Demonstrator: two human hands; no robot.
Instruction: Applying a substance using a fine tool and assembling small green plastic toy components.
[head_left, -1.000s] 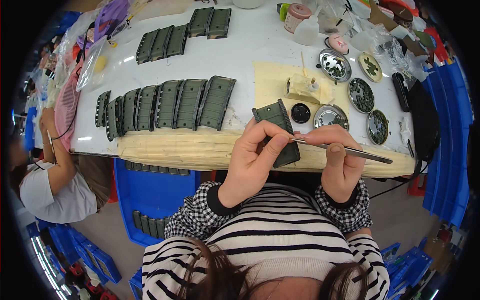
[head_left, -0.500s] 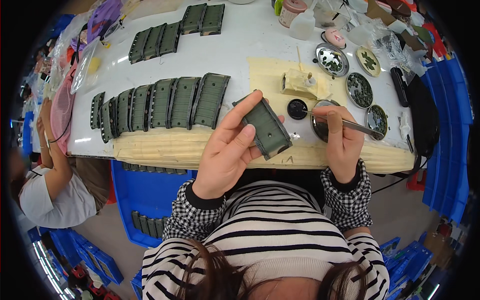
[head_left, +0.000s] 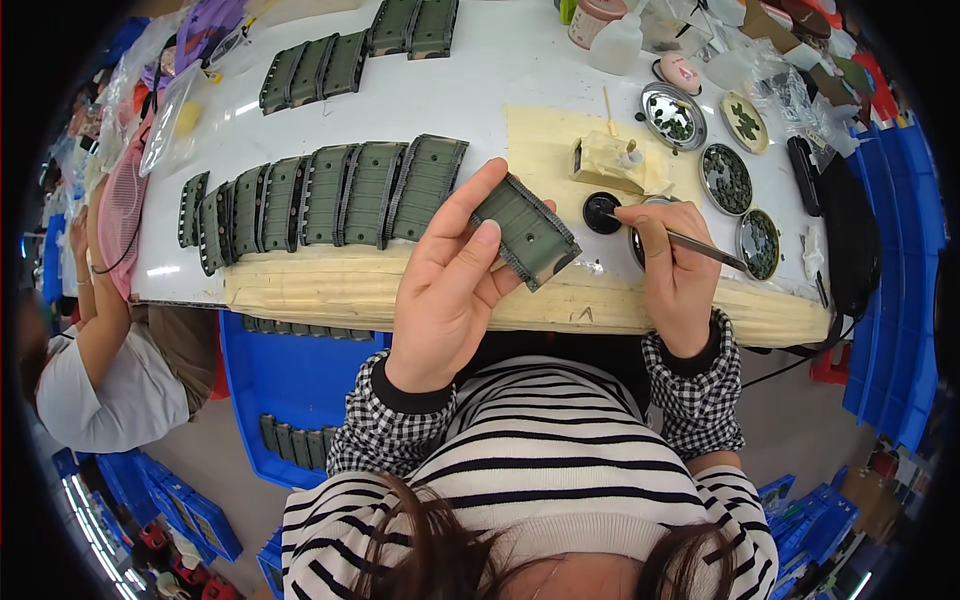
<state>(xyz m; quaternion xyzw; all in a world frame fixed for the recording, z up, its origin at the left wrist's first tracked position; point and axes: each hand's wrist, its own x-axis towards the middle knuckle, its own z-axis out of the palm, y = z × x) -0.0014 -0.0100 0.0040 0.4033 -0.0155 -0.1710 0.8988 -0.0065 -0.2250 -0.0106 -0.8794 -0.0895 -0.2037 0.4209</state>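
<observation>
Since one second earlier, the right hand [head_left: 680, 275] had left the green panel [head_left: 528, 235], carrying the metal tool [head_left: 708, 251] to the black pot [head_left: 602, 212]; the left hand [head_left: 445, 285] had swung the panel to a flatter slant. The tool's tip lay at the pot; contact could not be confirmed. Counted: one pot, at 2 o'clock from the panel; seven panels in the near row [head_left: 372, 190], at 10 o'clock from the left hand; five in the far group [head_left: 343, 68], at 11; four dishes [head_left: 726, 180] of green pieces, 12 to 3 o'clock from the right hand, plus one partly hidden. The held panel's long axis ran 11 to 5 o'clock, above the padded table edge [head_left: 380, 295]. The left hand pinched it between thumb and fingers; the right pinched the tool.
</observation>
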